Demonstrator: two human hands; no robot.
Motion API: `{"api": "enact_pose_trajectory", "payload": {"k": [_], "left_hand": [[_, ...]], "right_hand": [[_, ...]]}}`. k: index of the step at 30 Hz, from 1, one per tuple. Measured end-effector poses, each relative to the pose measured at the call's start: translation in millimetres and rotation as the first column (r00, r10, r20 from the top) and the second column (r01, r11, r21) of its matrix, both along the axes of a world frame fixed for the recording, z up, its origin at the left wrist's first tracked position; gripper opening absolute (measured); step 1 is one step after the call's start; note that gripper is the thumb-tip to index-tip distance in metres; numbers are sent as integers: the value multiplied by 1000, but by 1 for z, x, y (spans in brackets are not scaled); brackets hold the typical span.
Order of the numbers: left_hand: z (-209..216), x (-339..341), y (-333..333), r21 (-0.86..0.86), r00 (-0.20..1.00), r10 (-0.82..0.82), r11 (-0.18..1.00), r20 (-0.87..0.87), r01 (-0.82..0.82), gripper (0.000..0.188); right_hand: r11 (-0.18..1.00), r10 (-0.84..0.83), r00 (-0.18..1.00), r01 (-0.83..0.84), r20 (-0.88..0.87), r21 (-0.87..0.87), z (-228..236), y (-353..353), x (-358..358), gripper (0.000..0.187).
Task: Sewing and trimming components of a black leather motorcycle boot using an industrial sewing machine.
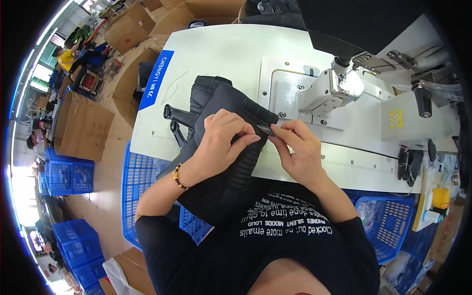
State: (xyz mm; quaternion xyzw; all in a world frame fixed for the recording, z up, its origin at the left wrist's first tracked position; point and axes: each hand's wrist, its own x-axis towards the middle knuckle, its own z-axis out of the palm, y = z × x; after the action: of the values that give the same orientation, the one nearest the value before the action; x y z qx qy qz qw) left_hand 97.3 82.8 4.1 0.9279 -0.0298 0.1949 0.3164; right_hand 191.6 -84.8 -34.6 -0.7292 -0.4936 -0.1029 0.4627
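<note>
A black, padded, quilted piece, leather-like, lies over the near left part of the white machine table and hangs down toward my lap. My left hand rests on it, thumb and forefinger pinched together near its right edge; what lies between those fingertips is too small to tell. My right hand is closed on a small thin dark tool, whose tip meets the edge of the piece between my hands. Two black looped handles stick out from the left side of the piece.
A sewing machine arm stands on its metal plate to the right. Blue baskets flank the table at left and at right. Cardboard boxes stand on the floor at left, with people farther off. Cables hang at the right edge.
</note>
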Motion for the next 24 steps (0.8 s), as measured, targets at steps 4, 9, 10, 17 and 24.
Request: {"api": "enact_pose_trajectory", "payload": {"k": [4, 9, 10, 17, 24], "left_hand": [[3, -8, 6, 36, 990, -115, 992, -86, 119, 15], [-4, -18, -3, 68, 985, -171, 983, -31, 172, 39], [-7, -20, -6, 85, 990, -143, 986, 10, 141, 47], [-23, -25, -4, 78, 963, 269, 960, 27, -270, 103], [-29, -24, 4, 228, 941, 301, 937, -152, -263, 133]], "right_hand": [[990, 13, 982, 13, -186, 139, 14, 8, 17, 20], [918, 114, 912, -248, -395, -308, 41, 30, 48, 44], [919, 113, 912, -247, -395, -307, 38, 36, 55, 44], [815, 292, 364, -578, -884, 31, 14, 52, 46, 31], [869, 416, 110, -340, -903, 359, 3, 46, 26, 18]]}}
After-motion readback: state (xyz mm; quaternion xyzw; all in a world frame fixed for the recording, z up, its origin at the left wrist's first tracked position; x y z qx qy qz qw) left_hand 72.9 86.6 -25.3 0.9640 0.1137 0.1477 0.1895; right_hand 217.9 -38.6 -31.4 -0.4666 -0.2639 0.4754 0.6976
